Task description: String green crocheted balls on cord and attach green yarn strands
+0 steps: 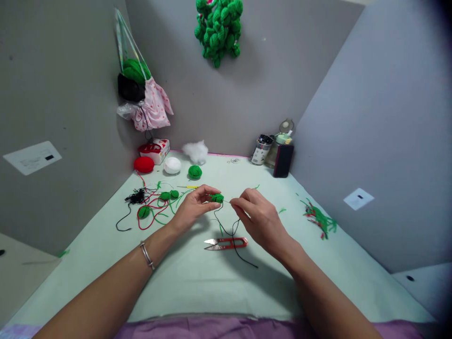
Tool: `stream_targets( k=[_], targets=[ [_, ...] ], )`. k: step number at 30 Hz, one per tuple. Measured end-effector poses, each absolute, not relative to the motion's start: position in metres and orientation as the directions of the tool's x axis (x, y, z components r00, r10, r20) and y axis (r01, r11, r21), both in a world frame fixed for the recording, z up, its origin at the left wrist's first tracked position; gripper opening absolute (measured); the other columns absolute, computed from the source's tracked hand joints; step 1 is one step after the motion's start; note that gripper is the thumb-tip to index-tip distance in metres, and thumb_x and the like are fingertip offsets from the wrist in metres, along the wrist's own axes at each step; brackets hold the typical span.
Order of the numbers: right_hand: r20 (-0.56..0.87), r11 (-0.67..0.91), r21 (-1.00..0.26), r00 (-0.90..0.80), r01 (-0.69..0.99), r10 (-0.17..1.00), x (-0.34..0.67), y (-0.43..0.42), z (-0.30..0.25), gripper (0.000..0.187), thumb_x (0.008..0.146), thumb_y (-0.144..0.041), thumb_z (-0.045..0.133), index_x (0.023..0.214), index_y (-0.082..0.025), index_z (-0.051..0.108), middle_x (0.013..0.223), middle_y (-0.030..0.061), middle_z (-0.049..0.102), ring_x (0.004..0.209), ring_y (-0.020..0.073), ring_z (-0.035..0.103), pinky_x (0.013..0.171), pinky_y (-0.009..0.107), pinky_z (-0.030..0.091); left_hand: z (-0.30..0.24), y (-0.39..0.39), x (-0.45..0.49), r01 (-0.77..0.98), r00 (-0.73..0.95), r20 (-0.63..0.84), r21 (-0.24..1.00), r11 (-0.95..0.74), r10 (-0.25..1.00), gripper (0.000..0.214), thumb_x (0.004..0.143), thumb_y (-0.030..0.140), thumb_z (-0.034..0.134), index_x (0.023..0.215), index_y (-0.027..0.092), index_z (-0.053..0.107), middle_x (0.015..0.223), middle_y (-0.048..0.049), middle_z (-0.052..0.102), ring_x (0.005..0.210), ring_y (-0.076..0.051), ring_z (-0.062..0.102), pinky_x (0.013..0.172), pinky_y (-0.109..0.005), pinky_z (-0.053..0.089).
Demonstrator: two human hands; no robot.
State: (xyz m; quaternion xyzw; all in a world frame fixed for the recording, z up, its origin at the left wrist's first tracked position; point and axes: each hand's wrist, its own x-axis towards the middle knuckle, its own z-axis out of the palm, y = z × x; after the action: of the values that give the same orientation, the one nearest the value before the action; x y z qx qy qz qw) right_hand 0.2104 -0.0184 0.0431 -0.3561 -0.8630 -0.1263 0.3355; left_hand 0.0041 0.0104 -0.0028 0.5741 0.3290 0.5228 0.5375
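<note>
Between the thumb and fingers of my left hand (pixel 195 203) is a small green crocheted piece (pixel 217 198). Just to its right, my right hand (pixel 259 214) pinches a thin, pale needle (pixel 227 202) whose near end meets the crochet; how deep it goes I cannot tell. Black yarn (pixel 231 234) hangs from the work in a loop and trails down across the table. Below my hands lie red-handled thread snips (pixel 228 243), blades pointing left, with the black yarn crossing their handle.
Left lie green crocheted balls (pixel 144 212), red yarn strands, a black yarn tangle (pixel 137 196) and a yellow crochet hook (pixel 190 187). Behind stand yarn balls (pixel 144 164), white stuffing (pixel 197 152), a can (pixel 260 153) and a phone (pixel 283 161). Yarn scraps (pixel 319 219) lie right.
</note>
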Motion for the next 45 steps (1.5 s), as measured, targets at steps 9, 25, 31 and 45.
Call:
stream_targets(
  k=[9, 25, 31, 45],
  targets=[
    [0.633, 0.703, -0.096, -0.502, 0.705, 0.590, 0.208, -0.018, 0.040, 0.024, 0.098, -0.011, 0.048, 0.084, -0.018, 0.066, 0.077, 0.0040, 0.056, 0.070, 0.0146, 0.050, 0.062, 0.026, 0.038, -0.002, 0.008, 0.007, -0.153, 0.210, 0.268, 0.959, -0.239, 0.940, 0.029, 0.072, 0.025, 0.083, 0.096, 0.019, 0.068, 0.093, -0.0028, 0.070, 0.090, -0.016, 0.064, 0.087, -0.032, 0.049],
    [0.173, 0.233, -0.966, -0.389, 0.111, 0.905, 0.210, -0.002, 0.034, 0.019, 0.080, -0.037, 0.075, 0.081, -0.018, 0.075, 0.075, 0.0004, 0.057, 0.065, 0.0115, 0.045, 0.061, 0.027, 0.037, 0.007, 0.001, 0.010, -0.307, 0.226, 0.315, 0.921, -0.240, 0.922, 0.030, 0.064, 0.018, 0.088, 0.084, 0.018, 0.066, 0.091, -0.0004, 0.062, 0.083, -0.012, 0.059, 0.076, -0.026, 0.051],
    [0.042, 0.018, -0.997, -0.352, -0.071, 0.935, 0.200, -0.003, 0.017, 0.028, 0.071, -0.042, 0.082, 0.080, -0.018, 0.073, 0.068, -0.0011, 0.056, 0.060, 0.0102, 0.042, 0.057, 0.026, 0.035, 0.008, -0.002, 0.010, -0.315, 0.178, 0.314, 0.916, -0.248, 0.933, 0.028, 0.065, 0.018, 0.087, 0.083, 0.019, 0.065, 0.085, 0.0007, 0.064, 0.083, -0.014, 0.062, 0.078, -0.028, 0.052],
    [0.116, 0.115, -0.993, -0.251, -0.017, 0.961, 0.194, -0.008, 0.029, 0.030, 0.069, -0.041, 0.084, 0.071, -0.017, 0.066, 0.059, -0.0036, 0.051, 0.056, 0.0100, 0.041, 0.056, 0.026, 0.034, 0.013, -0.009, 0.014, -0.267, 0.151, 0.350, 0.915, -0.302, 0.925, 0.026, 0.067, 0.020, 0.087, 0.080, 0.018, 0.065, 0.083, 0.0006, 0.059, 0.083, -0.013, 0.060, 0.075, -0.026, 0.053]
  ],
)
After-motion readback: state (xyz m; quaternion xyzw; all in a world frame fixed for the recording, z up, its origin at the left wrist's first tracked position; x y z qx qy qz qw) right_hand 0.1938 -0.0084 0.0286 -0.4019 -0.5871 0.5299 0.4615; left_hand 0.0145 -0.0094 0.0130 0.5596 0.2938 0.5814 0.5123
